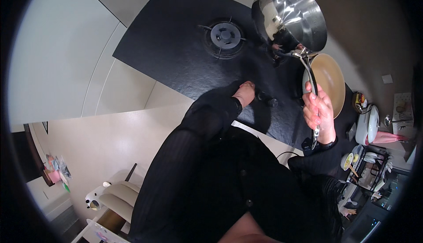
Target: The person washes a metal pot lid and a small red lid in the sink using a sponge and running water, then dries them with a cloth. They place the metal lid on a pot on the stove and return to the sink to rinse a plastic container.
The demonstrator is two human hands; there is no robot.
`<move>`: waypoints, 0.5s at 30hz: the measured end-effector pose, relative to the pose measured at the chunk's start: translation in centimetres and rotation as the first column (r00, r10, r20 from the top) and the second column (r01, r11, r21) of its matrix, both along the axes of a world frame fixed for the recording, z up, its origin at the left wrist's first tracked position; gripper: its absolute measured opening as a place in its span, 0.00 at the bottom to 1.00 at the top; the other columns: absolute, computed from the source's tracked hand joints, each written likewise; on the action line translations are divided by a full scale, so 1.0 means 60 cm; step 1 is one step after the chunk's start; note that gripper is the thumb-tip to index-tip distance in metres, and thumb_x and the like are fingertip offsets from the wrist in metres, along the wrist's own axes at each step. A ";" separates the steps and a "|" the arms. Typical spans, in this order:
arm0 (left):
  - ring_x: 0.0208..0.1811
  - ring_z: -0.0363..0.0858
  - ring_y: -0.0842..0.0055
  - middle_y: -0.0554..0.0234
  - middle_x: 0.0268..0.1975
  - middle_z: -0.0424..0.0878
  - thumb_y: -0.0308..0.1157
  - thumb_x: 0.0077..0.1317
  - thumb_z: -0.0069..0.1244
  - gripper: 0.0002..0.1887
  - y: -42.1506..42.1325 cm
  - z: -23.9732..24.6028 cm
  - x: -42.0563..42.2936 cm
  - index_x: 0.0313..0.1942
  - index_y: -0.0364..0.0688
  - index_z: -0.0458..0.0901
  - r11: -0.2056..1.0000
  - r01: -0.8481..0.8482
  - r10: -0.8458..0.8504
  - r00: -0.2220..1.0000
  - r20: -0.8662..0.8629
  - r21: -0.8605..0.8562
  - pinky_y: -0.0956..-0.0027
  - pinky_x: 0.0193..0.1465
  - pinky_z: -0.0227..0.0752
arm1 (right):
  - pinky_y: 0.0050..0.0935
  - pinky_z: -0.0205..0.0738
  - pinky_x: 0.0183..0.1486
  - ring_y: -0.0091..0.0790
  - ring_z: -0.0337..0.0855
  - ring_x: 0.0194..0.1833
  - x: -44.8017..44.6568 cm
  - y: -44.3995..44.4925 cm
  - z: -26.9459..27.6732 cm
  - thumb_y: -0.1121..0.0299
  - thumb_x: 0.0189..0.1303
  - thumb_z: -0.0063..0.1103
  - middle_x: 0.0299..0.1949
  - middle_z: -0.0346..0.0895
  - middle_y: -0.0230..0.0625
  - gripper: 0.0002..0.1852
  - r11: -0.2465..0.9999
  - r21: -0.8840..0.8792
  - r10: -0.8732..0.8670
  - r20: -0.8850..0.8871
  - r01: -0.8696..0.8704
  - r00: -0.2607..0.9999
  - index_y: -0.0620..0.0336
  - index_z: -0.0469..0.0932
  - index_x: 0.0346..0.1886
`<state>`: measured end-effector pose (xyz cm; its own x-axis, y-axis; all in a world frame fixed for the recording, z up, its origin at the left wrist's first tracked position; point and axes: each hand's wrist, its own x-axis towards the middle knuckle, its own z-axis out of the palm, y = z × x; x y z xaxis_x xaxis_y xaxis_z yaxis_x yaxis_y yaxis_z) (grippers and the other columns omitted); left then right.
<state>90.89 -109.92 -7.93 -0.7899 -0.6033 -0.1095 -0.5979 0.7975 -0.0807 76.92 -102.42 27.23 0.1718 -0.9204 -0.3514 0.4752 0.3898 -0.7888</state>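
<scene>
My right hand (319,112) grips the long metal handle of a shiny stainless-steel pan (289,17). The pan is raised above the black cooktop (165,45) and tilted, its mirror-like inside turned toward the right. Below and beside that hand is a second pan (330,81) with a tan inner coating. At the cooktop's front, my left hand (245,92) has its fingers curled down; whether a knob is inside them is hidden. Just right of it are two black control knobs (273,102). A gas burner (225,36) with a metal pan support, no flame visible, lies farther back.
Jars (359,101) and a white lidded appliance (367,124) stand to the right. Beyond them are a bowl of food with chopsticks (347,161) and a black dish rack (370,173). Pale cabinets (66,51) rise on the left. A beige chair (119,193) stands behind at lower left.
</scene>
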 end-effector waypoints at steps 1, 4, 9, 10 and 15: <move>0.47 0.80 0.64 0.49 0.48 0.82 0.32 0.65 0.42 0.21 -0.001 -0.005 0.002 0.54 0.29 0.77 1.000 0.001 -0.001 1.000 -0.012 -0.020 0.63 0.51 0.71 | 0.18 0.51 0.07 0.16 0.55 0.09 0.014 -0.014 -0.003 0.71 0.72 0.48 0.18 0.58 0.25 0.08 1.000 0.008 -0.007 0.026 0.007 1.000 0.58 0.65 0.50; 0.50 0.78 0.63 0.48 0.47 0.81 0.31 0.65 0.41 0.20 -0.002 -0.008 -0.001 0.51 0.27 0.78 0.997 -0.073 0.072 0.995 -0.062 -0.016 0.62 0.50 0.68 | 0.18 0.51 0.07 0.15 0.55 0.09 0.044 -0.046 -0.008 0.71 0.72 0.48 0.18 0.58 0.25 0.08 0.999 0.006 -0.045 0.042 0.045 0.998 0.57 0.65 0.50; 0.50 0.78 0.62 0.48 0.48 0.81 0.31 0.65 0.40 0.20 0.002 -0.008 -0.001 0.51 0.27 0.78 0.993 -0.122 0.119 0.967 -0.225 0.001 0.62 0.56 0.64 | 0.17 0.51 0.06 0.16 0.54 0.08 0.056 -0.067 -0.023 0.70 0.73 0.48 0.18 0.59 0.25 0.09 0.988 0.044 -0.146 -0.036 0.148 0.989 0.59 0.64 0.51; 0.51 0.78 0.62 0.48 0.48 0.81 0.31 0.65 0.40 0.20 0.003 -0.009 -0.002 0.52 0.27 0.77 0.992 -0.118 0.124 0.968 -0.218 0.039 0.62 0.56 0.64 | 0.17 0.50 0.06 0.16 0.54 0.08 0.053 -0.069 -0.027 0.70 0.73 0.49 0.18 0.58 0.24 0.09 0.990 0.041 -0.134 -0.021 0.135 0.991 0.59 0.65 0.51; 0.50 0.77 0.65 0.52 0.49 0.81 0.32 0.66 0.40 0.20 0.007 -0.012 -0.005 0.52 0.29 0.78 0.992 -0.117 0.107 0.976 -0.187 -0.043 0.63 0.56 0.62 | 0.16 0.48 0.07 0.15 0.53 0.08 0.030 -0.074 -0.048 0.71 0.72 0.49 0.18 0.58 0.23 0.08 0.982 0.080 -0.163 -0.082 0.169 0.983 0.58 0.66 0.50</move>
